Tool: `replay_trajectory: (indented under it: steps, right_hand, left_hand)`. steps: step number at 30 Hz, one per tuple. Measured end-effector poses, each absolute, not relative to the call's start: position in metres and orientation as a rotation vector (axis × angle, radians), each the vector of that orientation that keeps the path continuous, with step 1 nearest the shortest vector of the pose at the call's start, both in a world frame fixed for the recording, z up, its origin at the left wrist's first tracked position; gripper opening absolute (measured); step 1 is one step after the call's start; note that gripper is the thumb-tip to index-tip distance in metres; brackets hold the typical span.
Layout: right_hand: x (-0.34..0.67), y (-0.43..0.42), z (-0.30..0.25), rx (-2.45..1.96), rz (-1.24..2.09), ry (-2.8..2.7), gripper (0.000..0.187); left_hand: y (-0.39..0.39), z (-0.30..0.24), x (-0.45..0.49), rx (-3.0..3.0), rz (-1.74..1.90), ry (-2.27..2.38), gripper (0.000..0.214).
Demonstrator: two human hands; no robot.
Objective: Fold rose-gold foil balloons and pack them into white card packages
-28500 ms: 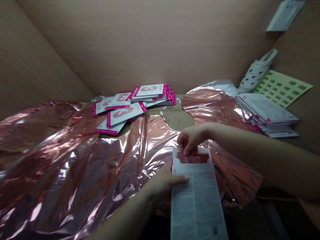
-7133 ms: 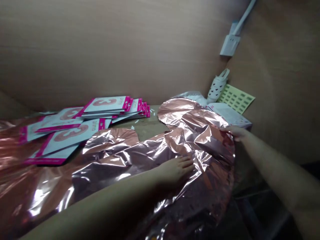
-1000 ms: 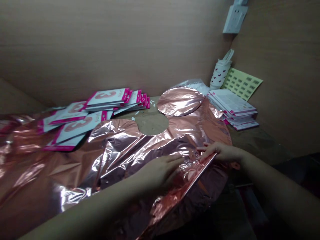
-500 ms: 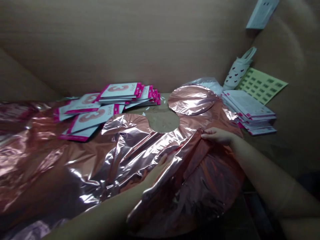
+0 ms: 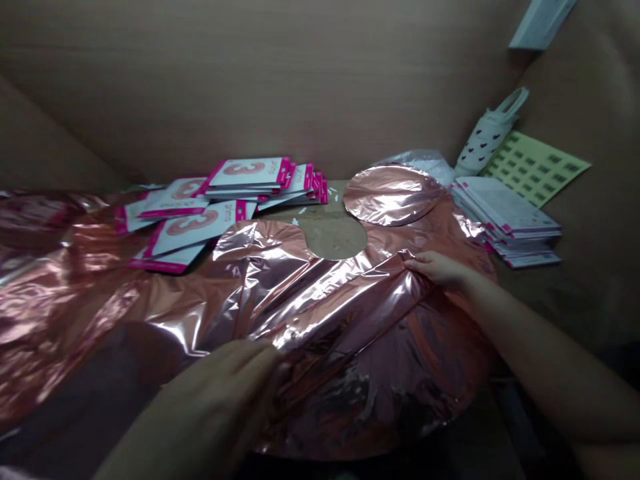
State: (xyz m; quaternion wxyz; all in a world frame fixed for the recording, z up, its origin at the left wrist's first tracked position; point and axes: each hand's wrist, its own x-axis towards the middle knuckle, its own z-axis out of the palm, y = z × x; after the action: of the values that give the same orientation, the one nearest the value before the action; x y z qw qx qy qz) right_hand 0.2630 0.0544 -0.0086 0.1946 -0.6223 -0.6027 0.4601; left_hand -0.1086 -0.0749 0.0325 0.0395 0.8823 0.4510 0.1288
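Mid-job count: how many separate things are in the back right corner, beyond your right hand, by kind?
Round rose-gold foil disc: 1
Clear plastic bag: 1
White heart-patterned bag: 1
Pale green label sheet: 1
Stack of white pink-edged leaflets: 1
White wall socket: 1
Total: 6

Okay, my left hand (image 5: 225, 380) is down at 7 o'clock on the big rose-gold foil balloon (image 5: 350, 393), right hand (image 5: 440, 269) on its creased foil at 3. Pink-edged "3" packs (image 5: 245, 175) sit around 11, printed cards (image 5: 505, 223) further out at 3.
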Motion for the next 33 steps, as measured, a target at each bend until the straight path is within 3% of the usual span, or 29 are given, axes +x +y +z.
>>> replay_trajectory:
  steps: [4,7,9,12,15,18,24,29,33]
  right_hand:
    - [0.26,0.054,-0.005,-1.784,1.241,-1.739,0.032]
    - [0.26,0.057,-0.001,-1.849,1.152,-1.753,0.03]
    - [0.257,0.056,0.003,-1.939,1.032,-1.718,0.032]
    - [0.232,0.04,0.009,-2.06,0.467,-1.747,0.039]
    - [0.188,0.013,0.007,-1.689,0.001,-2.253,0.044]
    - [0.164,0.006,-0.006,-1.339,0.112,-2.679,0.058]
    - [0.222,0.064,-0.023,-2.048,0.202,-2.42,0.058]
    - [0.237,0.076,-0.027,-2.046,0.192,-2.414,0.058]
    - [0.232,0.072,-0.03,-2.009,0.196,-2.425,0.057]
  left_hand:
    - [-0.042,0.016,-0.041,2.962,0.163,0.742,0.053]
    - [-0.025,-0.019,-0.031,2.937,0.066,0.981,0.054]
    - [-0.022,-0.034,-0.039,2.882,0.096,1.177,0.066]
    - [-0.024,-0.04,-0.049,2.848,0.164,1.301,0.083]
    - [-0.026,-0.04,-0.05,2.868,0.196,1.313,0.085]
    - [-0.025,-0.041,-0.048,2.889,0.207,1.304,0.084]
    - [-0.029,-0.035,-0.047,2.759,0.174,1.316,0.082]
    - [-0.011,0.0,-0.056,2.062,0.371,1.626,0.068]
    - [0.022,0.033,-0.059,1.542,0.106,1.485,0.054]
